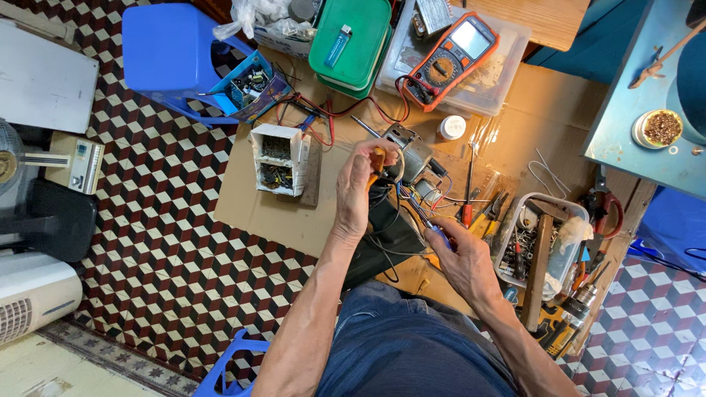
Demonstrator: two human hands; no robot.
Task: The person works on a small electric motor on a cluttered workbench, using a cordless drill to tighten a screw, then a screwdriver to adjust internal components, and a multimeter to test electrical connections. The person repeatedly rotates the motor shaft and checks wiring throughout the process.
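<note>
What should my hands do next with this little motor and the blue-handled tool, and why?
Probably bring the blue-handled tool in the right hand up to the small motor, because the left hand holds something orange at the motor's wires while the tool tip sits apart from them.

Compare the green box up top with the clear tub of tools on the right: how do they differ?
The green box is opaque and shut under its lid, with a blue lighter lying on top; the clear tub is see-through and open, with a wooden-handled hammer across it. The green box lies beyond both hands, the tub beside the right hand. Both are plastic, with rounded corners.
</note>
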